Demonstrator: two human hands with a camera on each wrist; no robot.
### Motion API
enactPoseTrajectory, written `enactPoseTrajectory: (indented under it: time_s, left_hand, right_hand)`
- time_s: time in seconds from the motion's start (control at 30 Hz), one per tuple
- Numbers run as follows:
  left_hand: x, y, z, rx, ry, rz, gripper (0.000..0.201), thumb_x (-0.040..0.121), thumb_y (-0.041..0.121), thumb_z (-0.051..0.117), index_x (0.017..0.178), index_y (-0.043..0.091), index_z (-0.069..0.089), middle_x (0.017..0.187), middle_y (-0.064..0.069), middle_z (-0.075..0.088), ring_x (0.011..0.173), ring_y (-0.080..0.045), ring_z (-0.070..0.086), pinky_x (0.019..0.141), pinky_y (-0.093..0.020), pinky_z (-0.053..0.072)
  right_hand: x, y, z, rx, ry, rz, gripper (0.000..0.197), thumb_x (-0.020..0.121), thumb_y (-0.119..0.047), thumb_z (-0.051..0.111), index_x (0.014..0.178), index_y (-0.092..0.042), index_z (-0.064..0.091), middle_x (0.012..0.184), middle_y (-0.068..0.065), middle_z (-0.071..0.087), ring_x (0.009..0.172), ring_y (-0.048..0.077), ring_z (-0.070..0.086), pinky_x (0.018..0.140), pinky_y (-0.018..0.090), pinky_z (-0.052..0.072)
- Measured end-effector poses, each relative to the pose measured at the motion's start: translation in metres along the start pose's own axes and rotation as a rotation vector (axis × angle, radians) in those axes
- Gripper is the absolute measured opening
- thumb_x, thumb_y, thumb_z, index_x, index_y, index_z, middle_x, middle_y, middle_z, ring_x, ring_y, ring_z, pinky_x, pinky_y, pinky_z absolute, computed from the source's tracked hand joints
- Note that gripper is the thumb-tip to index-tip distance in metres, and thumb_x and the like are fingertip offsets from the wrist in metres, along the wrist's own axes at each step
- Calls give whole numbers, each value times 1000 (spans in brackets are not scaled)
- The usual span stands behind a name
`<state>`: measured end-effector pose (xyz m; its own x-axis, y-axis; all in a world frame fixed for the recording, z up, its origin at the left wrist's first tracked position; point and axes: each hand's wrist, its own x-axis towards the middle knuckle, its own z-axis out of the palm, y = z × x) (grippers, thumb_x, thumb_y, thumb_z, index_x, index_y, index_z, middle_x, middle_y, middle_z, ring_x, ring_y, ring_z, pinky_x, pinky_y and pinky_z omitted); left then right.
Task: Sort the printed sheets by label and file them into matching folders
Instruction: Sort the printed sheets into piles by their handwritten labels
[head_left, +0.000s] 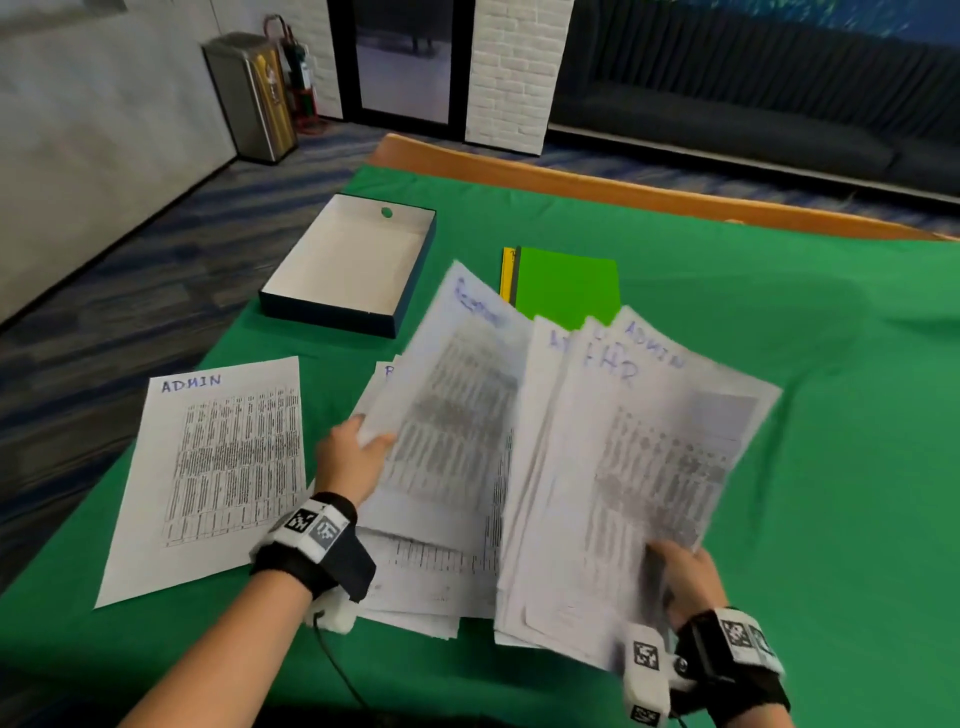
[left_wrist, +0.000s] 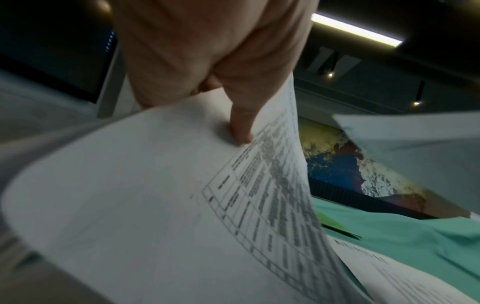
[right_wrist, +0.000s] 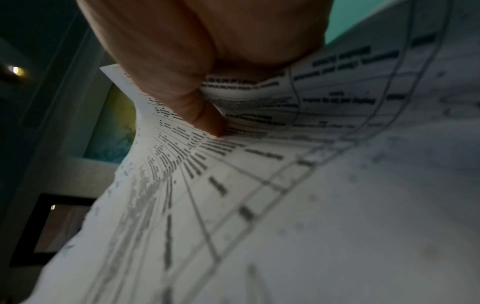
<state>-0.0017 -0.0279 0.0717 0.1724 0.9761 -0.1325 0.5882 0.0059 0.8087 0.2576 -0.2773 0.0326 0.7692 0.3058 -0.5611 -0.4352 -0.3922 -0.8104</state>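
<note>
The left hand (head_left: 349, 457) pinched one printed white sheet (head_left: 447, 400), the right hand (head_left: 684, 574) gripped a fanned paper stack (head_left: 639, 467), and the white-lined dark cardboard box (head_left: 291, 304) at ten o'clock held nothing.

Two hands are seen, the left hand (head_left: 349, 457) and the right hand (head_left: 684, 571). One open box (head_left: 353, 265) is counted, and one single sheet marked ADMIN (head_left: 213, 467). Three folders (head_left: 563, 286) are stacked: yellow, grey, green. The remaining loose sheets (head_left: 623, 467) cannot be counted

bare forearms, black fabric strap on each wrist, left wrist unit (head_left: 311, 530) white-grey with square black-and-white markers, right wrist unit (head_left: 743, 642) likewise, thin black cable (head_left: 337, 670) under left forearm
</note>
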Motion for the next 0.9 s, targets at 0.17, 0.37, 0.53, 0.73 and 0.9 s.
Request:
enactPoseTrajectory:
  time_s: [0.17,0.37,0.53,0.73,0.9]
  left_hand:
    - [15,-3,-39,-27,240,73,26,93,24,56,109,4,60,107,-19,66,99,-37,60,78,-40,49]
    - [19,-4,-68,-28,431,152,24,94,22,55,108,3,60,108,-18,66,98,-40,57,83,-39,44]
    - [6,7,-77,-93,487,240,22,93,20,57,105,2,62,106,-15,68,97,-34,60,80,-25,38]
    - [-16,36,-69,-315,361,275,22,88,19,64,106,7,61,95,1,63,83,-16,59,76,-25,47]
    - [-34,24,-17,-400,-58,150,30,86,26,65,114,15,58,101,6,66,93,-11,64,79,-26,52]
  right_hand:
    - [-7,14,56,-235,-114,-23,11,85,4,51,90,4,61,78,16,66,75,29,63,69,39,54]
    - [-7,37,113,-404,-262,-14,32,82,6,55,114,3,55,103,20,67,90,31,66,82,45,55]
    - [-17,29,111,-692,-112,-199,49,82,-14,67,126,-4,48,120,14,57,103,28,59,91,37,50]
    - [-33,-27,97,-359,-149,-476,76,71,-50,71,133,-16,43,126,0,47,111,18,51,95,38,45]
    - [-40,-46,103,-71,-404,-288,67,70,-44,73,126,-15,52,117,3,63,103,21,63,90,46,50]
